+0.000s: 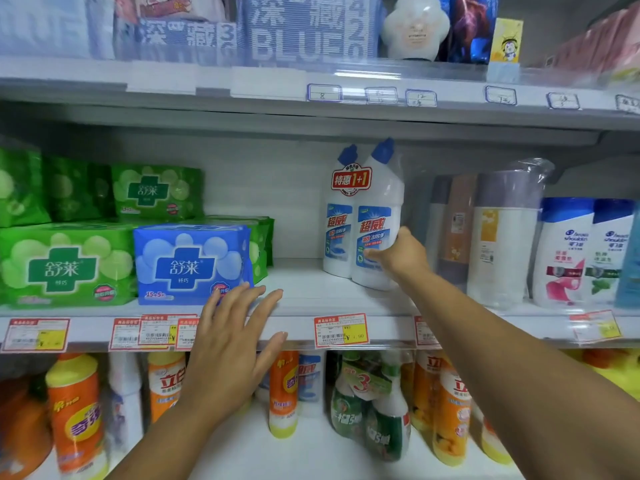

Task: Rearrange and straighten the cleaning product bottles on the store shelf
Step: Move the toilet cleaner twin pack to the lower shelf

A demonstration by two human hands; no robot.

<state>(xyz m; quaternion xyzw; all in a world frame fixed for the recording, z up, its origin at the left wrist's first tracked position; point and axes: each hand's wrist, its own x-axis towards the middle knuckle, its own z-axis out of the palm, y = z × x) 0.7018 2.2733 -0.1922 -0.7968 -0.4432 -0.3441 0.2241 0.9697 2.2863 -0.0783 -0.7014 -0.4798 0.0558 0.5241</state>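
A twin pack of white toilet-cleaner bottles (360, 223) with blue caps and a red "1+1" tag stands on the middle shelf (304, 303), leaning slightly to the right. My right hand (398, 256) grips the lower right side of the pack, thumb on the front label. My left hand (232, 341) hovers open in front of the shelf edge, fingers spread, touching nothing. On the lower shelf stand orange and yellow detergent bottles (78, 414) and a green spray-bottle pack (374, 407).
Green (65, 265) and blue (192, 265) pad packs fill the middle shelf's left. Wrapped bottles (498, 233) and white shampoo bottles (585, 251) stand to the right of the twin pack. Price tags (341, 330) line the shelf edge. Bare shelf lies between the blue pack and the twin pack.
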